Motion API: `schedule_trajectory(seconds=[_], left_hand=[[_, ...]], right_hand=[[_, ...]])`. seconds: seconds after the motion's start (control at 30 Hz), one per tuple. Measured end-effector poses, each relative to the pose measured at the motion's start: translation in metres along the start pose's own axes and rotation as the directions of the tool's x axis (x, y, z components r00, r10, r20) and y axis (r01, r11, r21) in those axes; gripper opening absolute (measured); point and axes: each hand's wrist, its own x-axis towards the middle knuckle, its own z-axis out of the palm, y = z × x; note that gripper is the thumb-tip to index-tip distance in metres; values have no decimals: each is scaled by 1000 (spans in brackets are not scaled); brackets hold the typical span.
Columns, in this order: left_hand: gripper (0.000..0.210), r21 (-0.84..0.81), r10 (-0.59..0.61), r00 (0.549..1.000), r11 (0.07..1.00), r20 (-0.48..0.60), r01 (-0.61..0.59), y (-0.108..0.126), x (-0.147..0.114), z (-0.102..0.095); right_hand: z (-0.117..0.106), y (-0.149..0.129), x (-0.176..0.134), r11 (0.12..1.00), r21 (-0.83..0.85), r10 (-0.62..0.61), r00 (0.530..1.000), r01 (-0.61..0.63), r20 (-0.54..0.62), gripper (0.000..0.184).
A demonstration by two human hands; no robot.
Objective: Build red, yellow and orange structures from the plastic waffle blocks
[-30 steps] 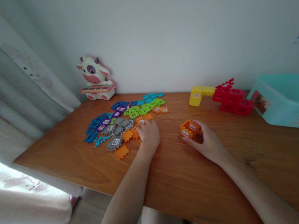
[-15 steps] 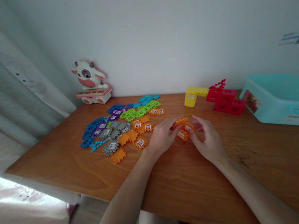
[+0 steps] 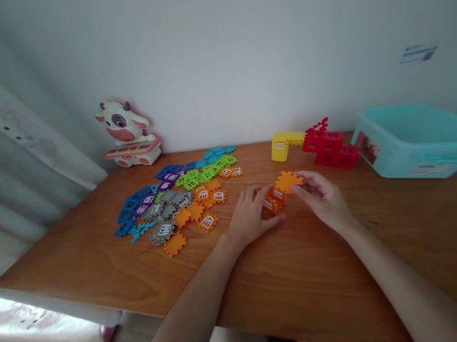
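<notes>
My right hand [image 3: 323, 196] pinches a flat orange building tile [image 3: 285, 182] with notched edges between thumb and fingers. The tile hangs tilted just above a small orange tile structure [image 3: 273, 204] with white window inserts, standing on the table. My left hand [image 3: 250, 217] is curled round the left side of that structure, its thumb stretched along the front. Part of the structure is hidden by the left fingers. Left of my hands lie loose orange tiles [image 3: 175, 244], some with white windows [image 3: 208, 221].
Grey [image 3: 168, 211], blue [image 3: 137, 202], purple and green tiles [image 3: 188, 180] spread over the wooden table [image 3: 239, 286]. Behind stand a yellow tile build [image 3: 280, 149], a red one [image 3: 330, 151] and a cow keyboard toy [image 3: 128, 132]. A turquoise bin [image 3: 410, 158] is at right.
The orange tile that was up at my left hand is now in my right hand, turned flatter. My left hand has lowered to the structure. The view has shifted slightly right.
</notes>
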Motion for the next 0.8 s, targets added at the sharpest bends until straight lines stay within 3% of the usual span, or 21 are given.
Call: schedule_trajectory(seconds=[0.13,0.33,0.43,0.6,0.8], left_hand=[[50,-40,-1,996,999,89,5,-8,-1,4],[54,-199,145,977,974,157,-112,-18,2,-6],[54,-236,182,967,962,181,-137,-23,3,-9],[54,-281,213,957,948,196,-153,-24,3,-13],[44,-276,147,964,958,224,-82,-18,3,-16]], right_hand=[[-13,-4,1,994,-104,-4,993,17,121,37],[-16,-8,-2,915,-294,-146,906,277,397,23],[-13,-1,-3,869,-341,-191,879,359,437,24],[-11,15,-3,873,-328,-193,872,362,450,23],[-7,14,-5,837,-362,-219,859,409,463,23]])
